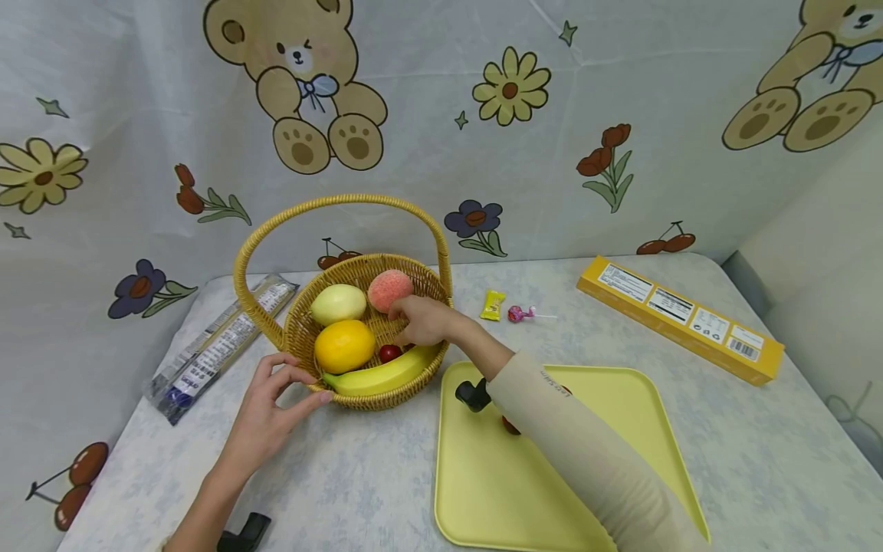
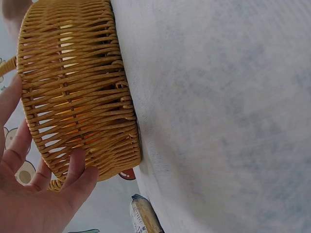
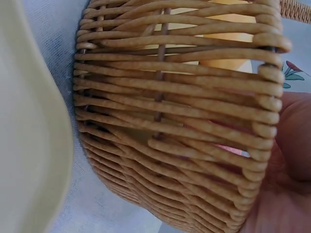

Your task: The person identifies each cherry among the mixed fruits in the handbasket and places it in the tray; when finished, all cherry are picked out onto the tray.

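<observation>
A woven basket [image 1: 293, 337] with a tall arched handle stands on the table. Inside lie a pale green-yellow fruit [image 1: 338, 304], a fuzzy pink peach [image 1: 390, 290], a yellow lemon-like fruit [image 1: 345, 346], a banana [image 1: 386, 373] and a dark red cherry [image 1: 389, 353]. My left hand [image 1: 269, 410] holds the basket's near left rim, its thumb against the outer weave in the left wrist view. Over the right rim, my right hand [image 1: 428, 318] reaches in with fingers pointing down beside the peach and cherry. The wicker hides its fingertips in the right wrist view.
A yellow tray [image 1: 476, 491] lies right of the basket, with dark red things partly under the right sleeve. Behind it are a yellow wrapped candy [image 1: 493, 304] and a lollipop [image 1: 519, 313]. A long orange box [image 1: 679, 318] lies far right, a plastic-wrapped package [image 1: 221, 345] left.
</observation>
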Demonstrator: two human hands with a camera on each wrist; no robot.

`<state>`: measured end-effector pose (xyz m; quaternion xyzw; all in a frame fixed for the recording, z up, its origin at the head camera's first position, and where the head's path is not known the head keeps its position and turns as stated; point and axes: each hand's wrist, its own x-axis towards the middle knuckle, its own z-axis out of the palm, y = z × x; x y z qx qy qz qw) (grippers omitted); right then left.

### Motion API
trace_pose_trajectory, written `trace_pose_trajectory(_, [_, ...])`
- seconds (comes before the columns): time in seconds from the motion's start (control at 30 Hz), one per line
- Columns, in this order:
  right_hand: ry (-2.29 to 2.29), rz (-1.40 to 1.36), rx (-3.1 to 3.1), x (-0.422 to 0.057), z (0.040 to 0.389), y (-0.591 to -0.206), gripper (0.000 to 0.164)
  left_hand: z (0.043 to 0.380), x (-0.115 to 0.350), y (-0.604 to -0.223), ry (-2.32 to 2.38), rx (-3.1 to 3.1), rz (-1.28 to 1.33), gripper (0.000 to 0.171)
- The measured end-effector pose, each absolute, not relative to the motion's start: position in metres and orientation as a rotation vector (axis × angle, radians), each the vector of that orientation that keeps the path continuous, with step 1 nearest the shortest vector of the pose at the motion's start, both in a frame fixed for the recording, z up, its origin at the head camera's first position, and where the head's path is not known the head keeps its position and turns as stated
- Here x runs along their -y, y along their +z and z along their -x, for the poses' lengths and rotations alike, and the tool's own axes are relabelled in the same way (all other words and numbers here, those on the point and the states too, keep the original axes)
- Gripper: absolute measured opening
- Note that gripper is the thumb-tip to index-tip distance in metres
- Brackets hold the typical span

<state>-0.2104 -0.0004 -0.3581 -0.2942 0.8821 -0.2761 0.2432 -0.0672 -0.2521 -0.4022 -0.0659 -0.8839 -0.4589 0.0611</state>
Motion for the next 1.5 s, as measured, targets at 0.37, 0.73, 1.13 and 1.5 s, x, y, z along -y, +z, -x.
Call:
trace_pose_trajectory(0.37, [-0.489, 0.842, -2.534, 0.009, 0.207, -0.365, 0.037, 0.066, 0.253, -0.402, -1.387, 2.674, 0.192, 0.018])
trace_pose_trajectory(0.73, [-0.613, 0.919, -2.560, 0.005, 0.206, -0.365, 0.033, 0.067, 0.254, -0.403, -1.387, 2.660, 0.205, 0.017])
trace_pose_trajectory(1.13, [-0.884, 1.028, -2.530, -0.008, 0.195, -0.364, 0.025, 0.066, 0.254, -0.403, -1.401, 2.661, 0.201, 0.018])
trace_pose_trajectory(1.5, [-1.091, 1.101, -2.542, -0.035, 0.174, -0.349, 0.023, 0.067, 0.254, -0.402, -1.393, 2.668, 0.208, 0.018])
